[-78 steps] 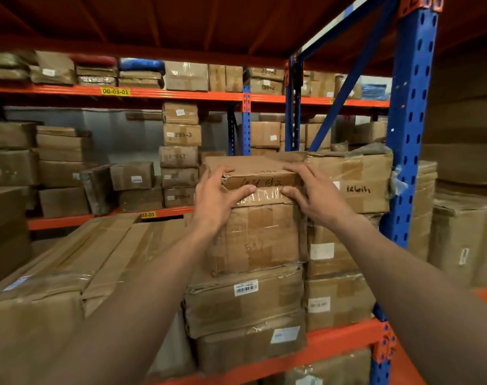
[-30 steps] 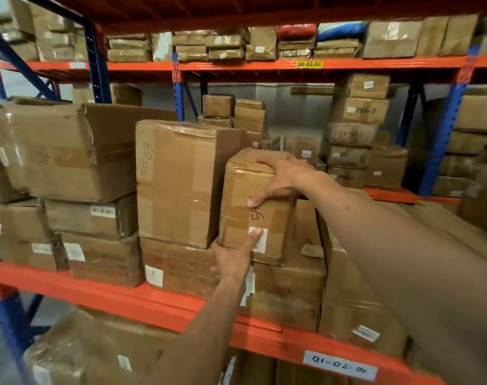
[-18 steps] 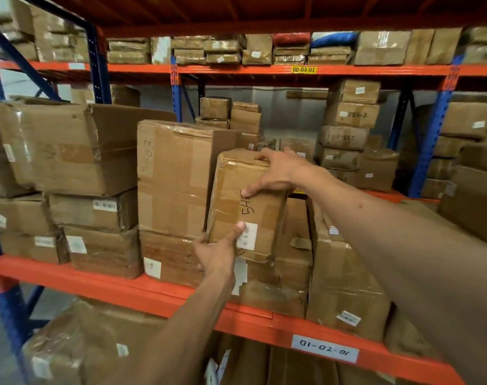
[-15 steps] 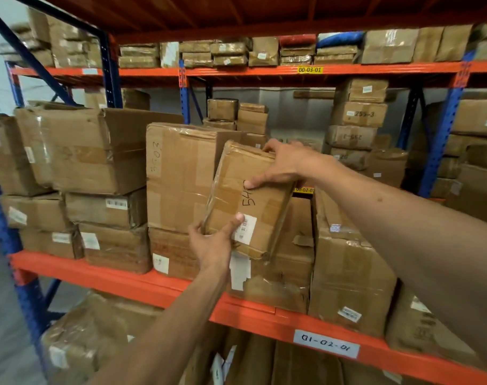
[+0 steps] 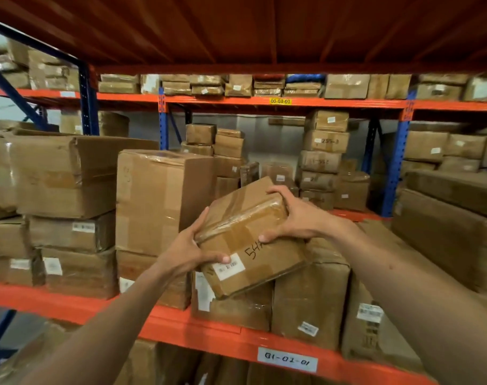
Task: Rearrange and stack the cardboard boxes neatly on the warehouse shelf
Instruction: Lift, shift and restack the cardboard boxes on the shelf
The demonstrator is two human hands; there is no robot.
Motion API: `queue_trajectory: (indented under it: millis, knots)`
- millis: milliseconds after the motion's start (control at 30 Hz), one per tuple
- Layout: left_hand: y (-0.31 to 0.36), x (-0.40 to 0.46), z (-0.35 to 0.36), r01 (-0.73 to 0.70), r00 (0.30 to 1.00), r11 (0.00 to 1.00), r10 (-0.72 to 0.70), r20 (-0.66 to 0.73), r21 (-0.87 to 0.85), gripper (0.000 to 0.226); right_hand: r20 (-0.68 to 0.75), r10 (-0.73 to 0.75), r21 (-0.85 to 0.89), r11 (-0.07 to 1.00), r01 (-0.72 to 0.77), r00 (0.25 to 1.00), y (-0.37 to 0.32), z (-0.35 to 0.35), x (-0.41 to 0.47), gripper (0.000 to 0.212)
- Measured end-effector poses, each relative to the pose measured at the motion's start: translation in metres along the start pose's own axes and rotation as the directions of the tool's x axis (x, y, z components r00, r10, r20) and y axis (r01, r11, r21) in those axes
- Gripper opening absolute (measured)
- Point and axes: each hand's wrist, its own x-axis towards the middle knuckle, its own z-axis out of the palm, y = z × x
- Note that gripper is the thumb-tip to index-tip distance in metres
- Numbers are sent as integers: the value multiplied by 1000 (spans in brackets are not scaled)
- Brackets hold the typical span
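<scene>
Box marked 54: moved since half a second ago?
Yes. The box marked 54 has tipped further clockwise and swung right, away from the tall box it stood beside.

Open gap behind the tall box (image 5: 153, 201); stacked boxes (image 5: 309, 295) block below.

My right hand (image 5: 298, 218) covers the end of the black handwritten number on the tilted, tape-wrapped brown cardboard box (image 5: 253, 240); only "54" shows. My left hand (image 5: 186, 251) has its thumb over the top of that box's white barcode label (image 5: 229, 269), whose print is too small to read. The box hides the top of the taped carton (image 5: 231, 309) under it at the front edge of the orange steel shelf beam (image 5: 181, 326). Both my forearms run out of the bottom edge. Labels on the far stacks are blurred.
</scene>
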Motion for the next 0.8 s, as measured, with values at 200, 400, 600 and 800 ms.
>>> queue_trajectory:
  millis: [200,400,600,800]
  knots:
    - [-21,-7,-9,57,998,967,-56,11,-247,136,86,16,-49,999,-12,996,-14,-14,8,129]
    - [-36,-16,15,-86,979,904,0,-203,-419,92,-23,-109,4,994,109,994,-4,-5,8,99]
    - [-11,-29,40,-240,935,890,104,-340,-388,67,-125,-262,-6,965,263,957,2,-29,-16,76]
    - [67,-1,70,-347,923,900,279,-263,-264,64,-346,-222,17,970,243,912,35,-89,-71,74]
